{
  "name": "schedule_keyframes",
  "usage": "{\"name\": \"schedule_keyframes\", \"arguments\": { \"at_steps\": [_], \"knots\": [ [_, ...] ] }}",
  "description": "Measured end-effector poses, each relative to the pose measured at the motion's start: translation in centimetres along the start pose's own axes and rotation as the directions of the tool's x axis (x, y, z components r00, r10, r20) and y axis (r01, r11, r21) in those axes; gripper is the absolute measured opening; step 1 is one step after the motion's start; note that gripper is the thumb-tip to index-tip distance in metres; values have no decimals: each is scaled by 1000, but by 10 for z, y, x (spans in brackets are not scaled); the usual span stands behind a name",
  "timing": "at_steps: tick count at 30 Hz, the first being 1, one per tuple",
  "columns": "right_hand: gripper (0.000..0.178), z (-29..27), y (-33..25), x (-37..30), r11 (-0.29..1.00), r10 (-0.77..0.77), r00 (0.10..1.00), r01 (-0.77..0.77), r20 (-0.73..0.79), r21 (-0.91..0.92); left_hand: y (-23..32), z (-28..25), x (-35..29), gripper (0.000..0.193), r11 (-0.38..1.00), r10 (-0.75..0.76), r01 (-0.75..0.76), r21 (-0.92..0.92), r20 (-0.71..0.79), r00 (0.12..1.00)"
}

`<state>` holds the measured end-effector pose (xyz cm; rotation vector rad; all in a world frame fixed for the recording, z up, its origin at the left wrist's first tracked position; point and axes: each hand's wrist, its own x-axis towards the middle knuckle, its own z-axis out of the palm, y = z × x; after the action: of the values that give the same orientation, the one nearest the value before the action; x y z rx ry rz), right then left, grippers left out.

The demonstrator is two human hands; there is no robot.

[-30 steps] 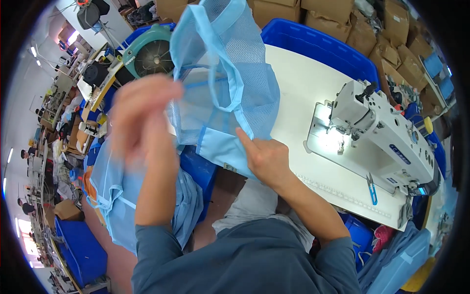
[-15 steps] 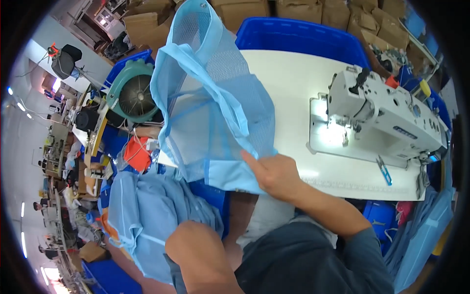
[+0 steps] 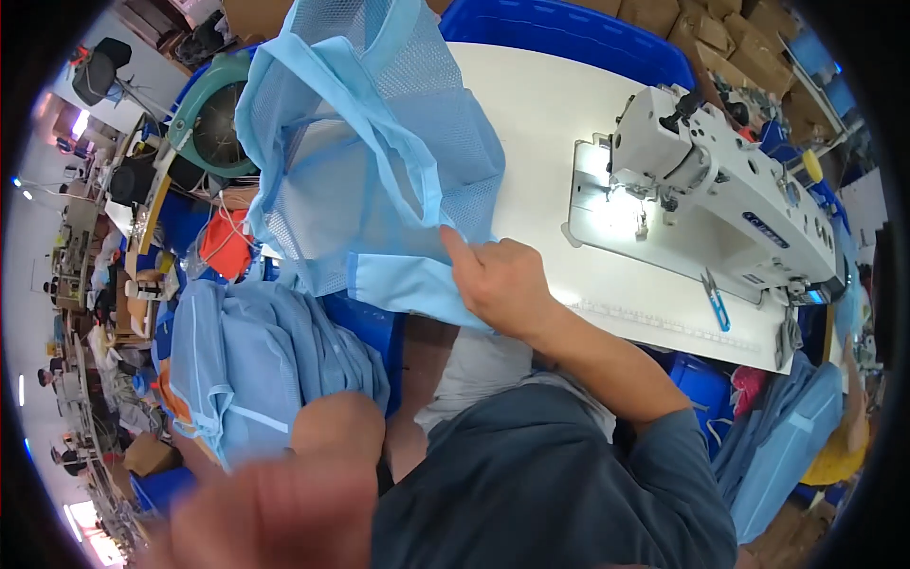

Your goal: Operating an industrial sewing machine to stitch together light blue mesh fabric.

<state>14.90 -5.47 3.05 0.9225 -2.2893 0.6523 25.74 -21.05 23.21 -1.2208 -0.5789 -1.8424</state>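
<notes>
A light blue mesh bag (image 3: 436, 123) with a wide strap (image 3: 355, 104) hangs spread over the left end of the white sewing table. My right hand (image 3: 502, 284) is closed on its lower hem, thumb along the top of the pale band. My left hand (image 3: 275, 512) is a blur at the bottom left, close to the camera, apart from the bag; its fingers cannot be made out. The bent left elbow (image 3: 336, 427) shows above it, beside a heap of blue mesh pieces (image 3: 256, 351).
A white sewing machine (image 3: 720, 180), its lamp lit, stands on the right of the table (image 3: 531, 104). Blue-handled thread snips (image 3: 718, 302) lie near the front edge. A blue bin (image 3: 569, 33) is behind; a green round fan (image 3: 213, 119) stands left.
My left hand has come into view at the lower left, smeared by motion. The view has shifted, so the table and bag sit higher and further left. My right hand keeps its grip.
</notes>
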Motion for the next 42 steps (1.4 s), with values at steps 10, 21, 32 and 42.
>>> {"name": "schedule_keyframes", "arguments": {
  "at_steps": [10, 21, 32, 42],
  "knots": [
    [36, -1, -8, 4, 1000, -12, 1000, 12, 0, 4, -92, -156, -102, 31, -218, -795, 770, 600, -567, 217],
    [40, -7, 64, 163, 979, 34, 991, -59, -126, -196, -75, -187, -49, 20, 65, -878, 906, 419, -408, 251],
    [19, -16, 110, 160, 945, 294, 936, -254, -195, 207, -83, -193, -14, 20, 81, -871, 943, 323, -437, 225],
    [28, -57, 47, 147, 927, 6, 955, 106, -296, 361, -87, -180, -13, 21, 54, -869, 927, 371, -439, 227]
  ]
}}
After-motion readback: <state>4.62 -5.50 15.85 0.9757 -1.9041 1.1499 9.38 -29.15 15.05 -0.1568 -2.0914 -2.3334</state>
